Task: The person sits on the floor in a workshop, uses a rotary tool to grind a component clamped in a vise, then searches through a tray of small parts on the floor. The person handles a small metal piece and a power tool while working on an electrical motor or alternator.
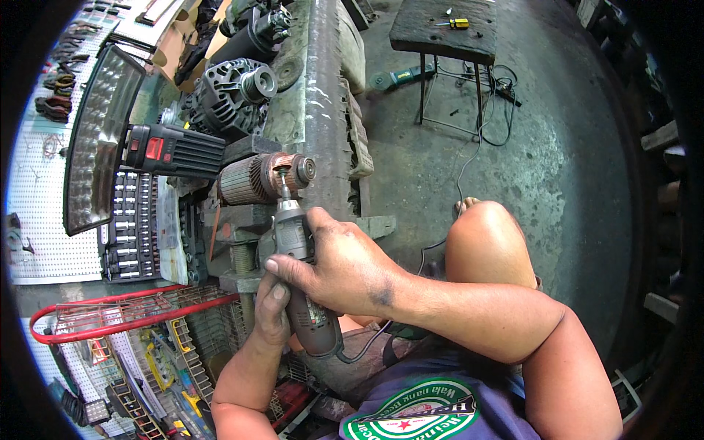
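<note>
A grey corded rotary tool (302, 282) points up at a motor armature (258, 178) with copper-coloured windings, clamped in a bench vise (242, 253). The tool's tip (282, 176) touches the armature near its shaft end. My right hand (345, 268) wraps around the tool's body from the right. My left hand (271, 309) grips the same tool from below and to the left, thumb up along its side.
An alternator (238, 88) and a black power tool (172, 150) lie behind the vise. A socket set case (132, 227) and a red wire basket (125, 312) sit to the left. A stool (444, 33) with a screwdriver stands on the concrete floor. My bare knee (488, 242) is on the right.
</note>
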The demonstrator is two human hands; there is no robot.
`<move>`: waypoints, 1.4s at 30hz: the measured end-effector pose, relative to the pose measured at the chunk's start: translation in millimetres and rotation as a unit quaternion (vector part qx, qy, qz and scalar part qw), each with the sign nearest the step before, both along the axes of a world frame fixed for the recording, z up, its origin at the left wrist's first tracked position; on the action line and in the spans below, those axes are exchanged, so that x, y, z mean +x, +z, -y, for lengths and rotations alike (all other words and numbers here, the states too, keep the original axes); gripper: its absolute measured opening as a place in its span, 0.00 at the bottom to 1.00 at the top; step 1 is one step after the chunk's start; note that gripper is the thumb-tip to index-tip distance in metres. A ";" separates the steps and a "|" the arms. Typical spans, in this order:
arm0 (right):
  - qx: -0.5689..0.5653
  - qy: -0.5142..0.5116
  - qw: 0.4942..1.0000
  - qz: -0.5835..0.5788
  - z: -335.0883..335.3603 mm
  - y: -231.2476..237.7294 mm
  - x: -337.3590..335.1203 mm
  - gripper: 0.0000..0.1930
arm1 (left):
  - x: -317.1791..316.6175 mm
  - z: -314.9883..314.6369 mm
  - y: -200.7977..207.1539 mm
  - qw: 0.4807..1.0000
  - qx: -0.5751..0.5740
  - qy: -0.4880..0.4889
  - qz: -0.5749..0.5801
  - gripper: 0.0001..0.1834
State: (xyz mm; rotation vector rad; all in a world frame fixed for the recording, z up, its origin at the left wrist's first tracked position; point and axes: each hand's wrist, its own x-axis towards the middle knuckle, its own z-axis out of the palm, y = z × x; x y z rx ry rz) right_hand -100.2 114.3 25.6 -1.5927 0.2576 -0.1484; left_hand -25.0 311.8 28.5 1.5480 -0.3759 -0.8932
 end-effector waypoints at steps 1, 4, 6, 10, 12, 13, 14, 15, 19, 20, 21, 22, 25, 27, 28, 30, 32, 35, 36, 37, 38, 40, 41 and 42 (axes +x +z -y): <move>-0.001 0.001 1.000 -0.002 0.2 0.3 0.1 0.31 | 0.1 -0.1 0.1 1.000 -0.003 0.001 -0.002 0.51; 0.007 -0.005 1.000 -0.004 0.5 2.0 -0.7 0.31 | 1.3 -1.4 0.1 1.000 0.008 -0.006 0.004 0.50; 0.011 0.002 1.000 -0.018 1.5 3.5 -0.6 0.31 | 2.4 -2.3 0.1 1.000 0.007 -0.017 -0.007 0.49; 0.009 0.010 0.999 -0.035 3.7 8.2 -2.3 0.30 | 1.3 -2.9 0.0 1.000 -0.012 -0.020 -0.002 0.46; 0.001 0.006 0.999 -0.037 3.5 11.3 -2.4 0.30 | -0.1 -3.0 0.0 0.999 -0.033 -0.015 -0.018 0.45; 0.001 0.007 0.999 -0.032 3.2 12.6 -2.3 0.30 | -0.5 -3.8 0.7 0.999 -0.034 -0.022 -0.030 0.45; -0.001 0.008 0.999 -0.035 3.2 13.6 -2.3 0.30 | -0.2 -4.8 1.7 0.998 -0.035 -0.032 -0.042 0.45; -0.002 0.008 0.999 -0.045 3.1 14.2 -2.3 0.30 | -0.2 -5.4 1.9 0.997 -0.043 -0.035 -0.059 0.45; -0.004 0.009 0.999 -0.044 2.2 13.2 -1.1 0.31 | 0.2 -7.2 -0.1 0.998 -0.037 -0.022 -0.056 0.44; -0.010 0.007 0.999 -0.042 1.6 12.4 -0.6 0.30 | 1.2 -7.2 -1.2 0.998 -0.038 -0.022 -0.051 0.44; -0.016 0.004 0.999 -0.038 0.9 11.4 -0.2 0.30 | 1.9 -7.5 -1.9 0.998 -0.042 -0.021 -0.046 0.44; -0.013 0.003 0.999 -0.034 0.4 10.4 0.0 0.30 | 2.1 -8.0 -2.2 0.998 -0.034 -0.019 -0.048 0.44; -0.005 -0.002 1.000 -0.021 0.3 7.5 0.1 0.30 | 2.5 -8.6 -2.7 0.998 -0.024 -0.015 -0.056 0.44; -0.002 -0.002 1.000 -0.020 0.8 6.2 -0.1 0.30 | 2.2 -8.8 -2.5 0.997 -0.035 -0.016 -0.066 0.44; -0.005 -0.003 1.000 -0.019 1.0 5.9 -0.2 0.30 | 2.6 -8.6 -2.6 0.998 -0.021 -0.020 -0.059 0.44; -0.011 -0.005 1.000 -0.018 1.1 5.6 -0.8 0.30 | 3.5 -8.2 -2.5 0.998 -0.024 -0.029 -0.058 0.44; -0.018 -0.006 1.000 -0.015 1.8 5.4 -1.3 0.30 | 3.8 -7.7 -2.6 0.998 -0.012 -0.031 -0.049 0.45; -0.018 -0.003 1.000 -0.015 2.9 5.7 -1.8 0.31 | 2.9 -6.8 -2.7 0.999 -0.009 -0.030 -0.037 0.45; -0.016 -0.001 1.000 -0.015 3.1 6.0 -1.8 0.31 | 2.2 -6.5 -2.8 0.999 -0.015 -0.028 -0.032 0.46; -0.015 -0.002 1.000 -0.016 3.2 6.3 -1.8 0.31 | 1.7 -6.2 -2.9 0.999 -0.010 -0.029 -0.031 0.46; -0.015 -0.003 1.000 -0.016 3.1 6.6 -1.7 0.31 | 1.5 -5.9 -3.1 0.999 -0.013 -0.028 -0.030 0.46; -0.013 -0.004 1.000 -0.016 3.3 6.9 -1.8 0.31 | 1.5 -5.8 -3.7 0.999 -0.016 -0.029 -0.028 0.46; -0.011 -0.004 1.000 -0.016 3.4 6.8 -2.1 0.31 | 1.8 -6.1 -4.1 0.999 -0.016 -0.029 -0.028 0.46; -0.009 -0.004 1.000 -0.016 3.3 6.8 -2.4 0.31 | 2.2 -6.7 -4.4 0.999 -0.020 -0.029 -0.026 0.46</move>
